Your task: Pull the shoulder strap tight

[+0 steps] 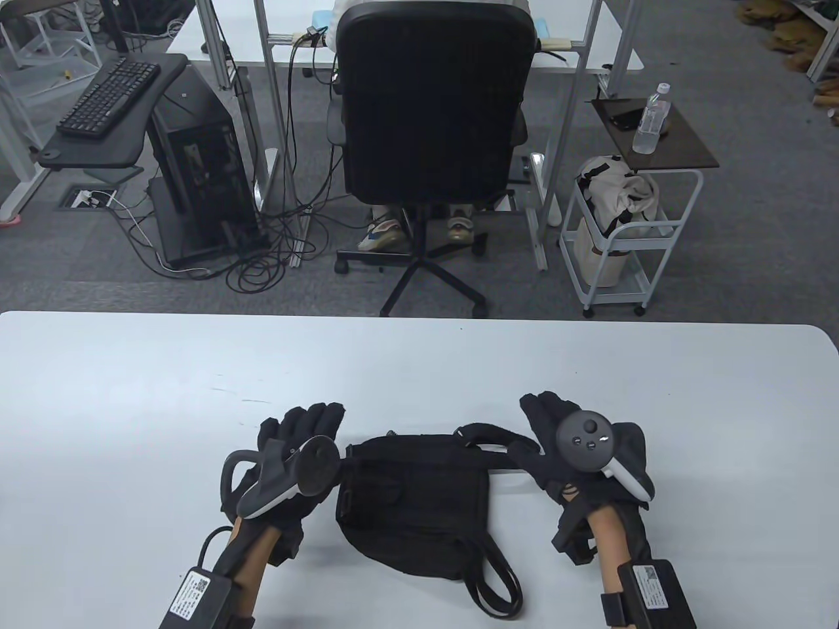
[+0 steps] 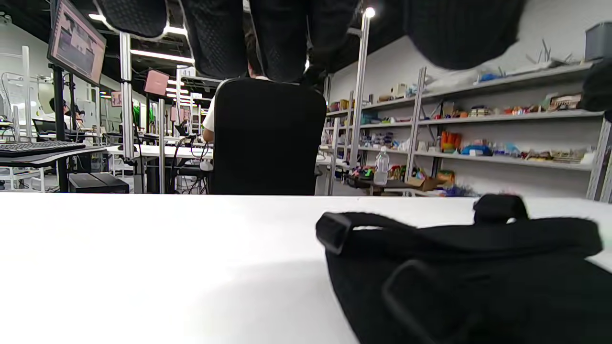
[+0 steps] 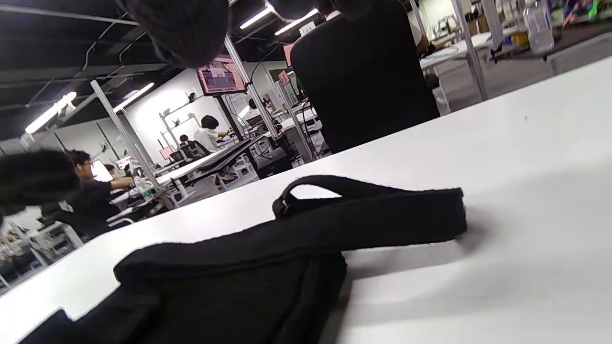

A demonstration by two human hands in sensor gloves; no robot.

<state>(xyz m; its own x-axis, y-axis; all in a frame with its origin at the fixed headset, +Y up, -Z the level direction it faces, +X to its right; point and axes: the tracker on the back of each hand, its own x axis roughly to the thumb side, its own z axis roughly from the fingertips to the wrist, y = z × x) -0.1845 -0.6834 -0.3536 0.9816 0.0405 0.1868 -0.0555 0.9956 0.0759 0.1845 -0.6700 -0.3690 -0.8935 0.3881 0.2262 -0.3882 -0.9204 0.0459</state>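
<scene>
Table [image 1: 131, 393]: white, taking up the lower half of the table view and carrying every item below.

Bag [image 1: 419, 504]: black, soft, lying flat near the 6 o'clock edge, between the two hands. Carry loops are trailing from its body toward 5 o'clock.

Strap [image 1: 491, 439]: black webbing, running along the bag's far edge from 10 o'clock toward 2 o'clock. In the right wrist view its end is lying loose on the table, with a small loop and buckle near it. Nothing is pulling it taut.

Left hand [image 1: 288, 458]: sitting at the bag's 9 o'clock, just beside it, fingers extended and relaxed, grasping nothing. Contact with the bag cannot be told.

Right hand [image 1: 570, 452]: sitting at the bag's 3 o'clock, over the strap's outer end, fingers extended toward 11 o'clock, released and not closing on the webbing.

Progress: judging from this, the task is standing at its start. No grip is taken and no pull is showing. Remaining: steadying the bag, pinching the free strap end, drawing it through the buckle.
</scene>
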